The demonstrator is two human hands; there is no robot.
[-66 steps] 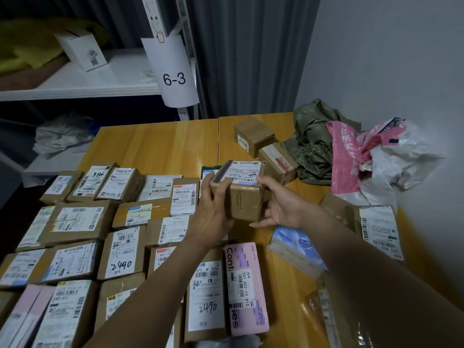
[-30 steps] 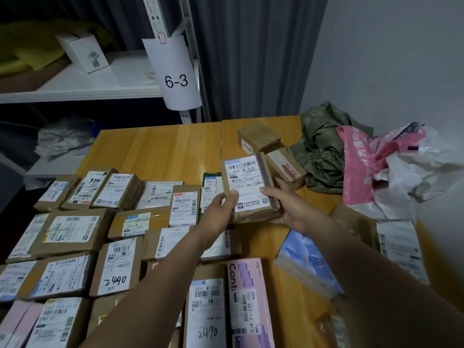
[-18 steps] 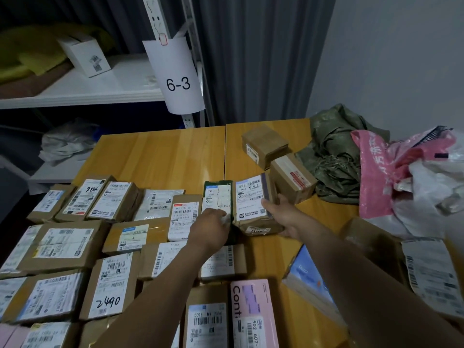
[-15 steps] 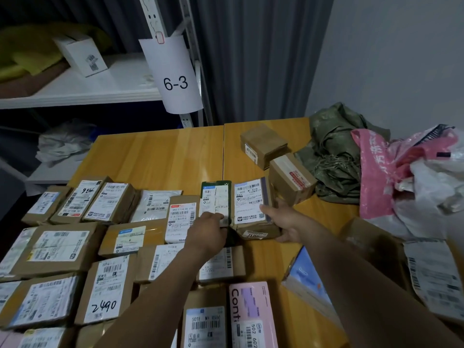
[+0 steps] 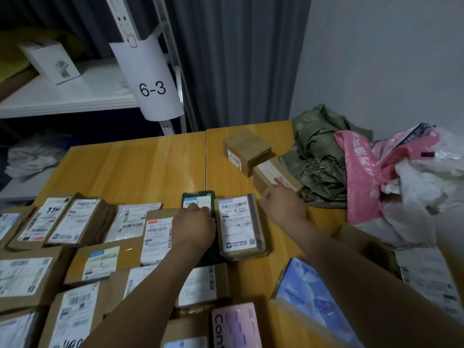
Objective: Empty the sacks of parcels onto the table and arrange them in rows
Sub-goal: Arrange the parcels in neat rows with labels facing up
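Observation:
Labelled brown parcels lie in rows on the wooden table (image 5: 140, 169). My left hand (image 5: 194, 228) rests on a dark green parcel (image 5: 199, 200) in the far row, fingertips pressing on its white label. Right beside it lies a brown parcel with a big white label (image 5: 238, 227), flat on the table. My right hand (image 5: 283, 207) hovers just right of that parcel with fingers curled, holding nothing, close to a small taped brown box (image 5: 275, 177). Another brown box (image 5: 247, 150) sits behind that one. A green sack (image 5: 319, 151) lies crumpled at the far right.
Pink and white plastic bags (image 5: 401, 177) pile against the right wall. A blue parcel (image 5: 311, 290) and a pink box (image 5: 236, 325) lie near me, with more labelled parcels (image 5: 426, 277) at the right edge. A shelf (image 5: 62, 99) with a "6-3" tag (image 5: 150, 81) stands behind the table.
Both hands lowered the labelled brown parcel flat into the far row beside the green one. My right hand let it go and drew right; my left hand shifted onto the green parcel.

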